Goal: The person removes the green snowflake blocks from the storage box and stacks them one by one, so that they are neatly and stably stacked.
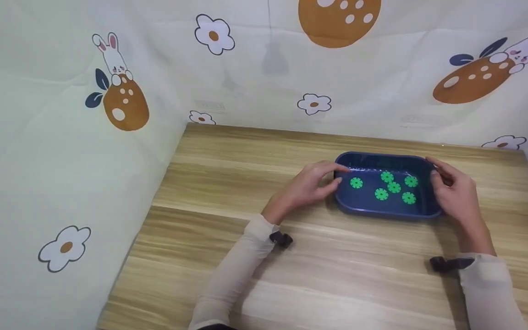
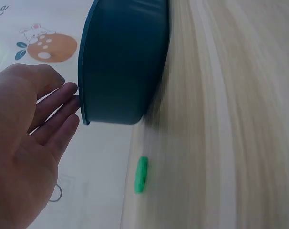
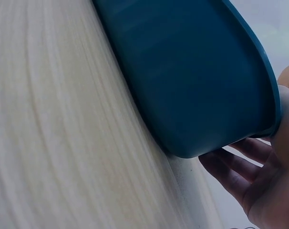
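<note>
Cloth printed with white flowers, rabbits and spotted orange fruit rises behind the wood-grain surface and along both its sides. A left sleeve and a right sleeve reach in over the surface, one toward each end of a dark blue tray. The tray stands open side up toward the back of the surface, right of its middle. At its right end the right hand grips it, thumb at the rim and fingers round the outer wall — covering part of that end. The left hand is at the opposite end, fingers extended rather than wrapped round the tray, the index finger reaching over the rim. Both wrists carry black mounts. Six notched green discs lie in the tray, three close together. Outside it, a green piece lies on the surface — perhaps another disc edge-on, but blurred.
</note>
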Demonstrator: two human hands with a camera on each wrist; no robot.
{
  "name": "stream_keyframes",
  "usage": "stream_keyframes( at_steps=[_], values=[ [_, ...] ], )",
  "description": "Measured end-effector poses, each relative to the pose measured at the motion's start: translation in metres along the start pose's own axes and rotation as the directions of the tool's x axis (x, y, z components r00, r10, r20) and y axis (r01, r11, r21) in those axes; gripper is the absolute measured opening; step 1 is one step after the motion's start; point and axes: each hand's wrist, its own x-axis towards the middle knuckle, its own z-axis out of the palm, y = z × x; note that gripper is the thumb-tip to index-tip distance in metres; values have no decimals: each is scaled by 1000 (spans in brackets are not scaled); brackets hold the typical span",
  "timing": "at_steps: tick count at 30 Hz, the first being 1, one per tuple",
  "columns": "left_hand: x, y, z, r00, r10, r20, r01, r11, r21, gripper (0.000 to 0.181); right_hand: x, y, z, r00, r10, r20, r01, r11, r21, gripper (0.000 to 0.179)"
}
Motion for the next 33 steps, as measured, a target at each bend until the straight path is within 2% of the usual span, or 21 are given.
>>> stream_keyframes(
  at_steps=[5, 9, 14, 17, 23, 26, 30, 33],
  values=[
    [12, 10, 7, 999, 5, 37, -5, 1000, 11, 36, -2, 0, -1, 1000, 8, -5, -8, 1000, 1, 41],
    [21, 15, 15, 998, -9, 57, 6, 998, 60, 36, -3, -2, 0, 1000, -5, -15, 5, 1000, 3, 40],
    [31, 18, 24, 992, -85, 97, 74, 991, 110, 37, -3, -2, 1, 1000, -17, -18, 17, 1000, 7, 40],
    [40, 20, 27, 985, -113, 133, 92, 984, 154, 38, -3, -2, 1, 1000, -17, -21, 18, 1000, 12, 40],
    [59, 28, 33, 970, -138, 202, 65, 941, 332, 38, -3, -2, -1, 1000, -15, -22, 15, 1000, 15, 40],
    [66, 28, 38, 962, -161, 221, 72, 929, 363, 38, -3, -1, -1, 1000, -15, -22, 15, 1000, 10, 40],
    [70, 25, 46, 954, -207, 215, 98, 897, 431, 38, -2, -2, 0, 1000, -12, -11, 12, 1000, 0, 40],
    [68, 23, 50, 956, -226, 186, 113, 870, 479, 37, -1, -4, 1, 1000, -15, -2, 15, 1000, -2, 40]
  ],
)
